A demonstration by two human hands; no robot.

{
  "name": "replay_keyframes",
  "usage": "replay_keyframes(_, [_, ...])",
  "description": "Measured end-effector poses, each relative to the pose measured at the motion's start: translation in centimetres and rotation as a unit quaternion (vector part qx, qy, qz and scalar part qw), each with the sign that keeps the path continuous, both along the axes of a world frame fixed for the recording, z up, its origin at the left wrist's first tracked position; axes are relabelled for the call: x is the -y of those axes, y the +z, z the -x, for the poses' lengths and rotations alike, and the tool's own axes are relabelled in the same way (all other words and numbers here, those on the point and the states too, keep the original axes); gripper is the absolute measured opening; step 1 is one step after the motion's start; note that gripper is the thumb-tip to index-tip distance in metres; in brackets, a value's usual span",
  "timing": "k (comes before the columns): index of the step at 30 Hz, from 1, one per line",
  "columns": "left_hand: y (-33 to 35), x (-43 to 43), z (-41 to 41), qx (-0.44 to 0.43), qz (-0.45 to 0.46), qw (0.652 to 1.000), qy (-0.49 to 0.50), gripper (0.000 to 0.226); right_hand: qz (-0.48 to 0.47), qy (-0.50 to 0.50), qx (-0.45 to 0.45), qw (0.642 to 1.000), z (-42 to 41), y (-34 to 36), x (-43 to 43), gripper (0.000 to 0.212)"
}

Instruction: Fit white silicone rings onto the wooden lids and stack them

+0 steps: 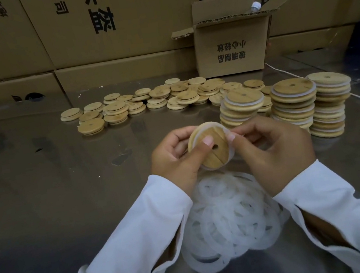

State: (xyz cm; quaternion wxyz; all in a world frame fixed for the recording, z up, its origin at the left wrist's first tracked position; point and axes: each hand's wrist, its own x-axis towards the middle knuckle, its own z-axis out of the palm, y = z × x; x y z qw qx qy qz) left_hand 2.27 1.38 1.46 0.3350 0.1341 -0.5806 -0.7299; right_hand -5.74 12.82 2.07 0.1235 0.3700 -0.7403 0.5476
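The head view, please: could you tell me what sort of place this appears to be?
Probably a packing or assembly workshop, perhaps a warehouse corner: printed cartons stacked along the back, a steel table spread with loose lids and stacks of ringed ones, and a pile of rings.

The small open carton (231, 50) at the back of the counter (51, 180) bears two upside-down lines of black print: 玻璃制品 and 小心轻放. The large cartons (111, 38) stacked behind it carry big black upside-down characters, 头盔 and a smaller 公司, partly cut off. Their other print cannot be read.
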Motion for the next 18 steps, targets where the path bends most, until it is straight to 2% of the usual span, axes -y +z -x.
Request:
replay_keyframes(9, [0.4,0.5,-0.1,-0.001,0.07,0.997,0.014,0.017,0.003,0.031,0.088,0.996,0.7,0.5,0.0,0.014])
replay_keyframes(15, [0.8,1.1,-0.5,-0.006,0.103,0.995,0.003,0.019,-0.002,0.057,0.101,0.993,0.9,0.5,-0.1,0.016])
replay_keyframes(18, [0.5,1.2,-0.5,-0.001,0.075,0.997,0.012,0.017,-0.003,0.071,0.089,0.994,0.7,0.4,0.0,0.015])
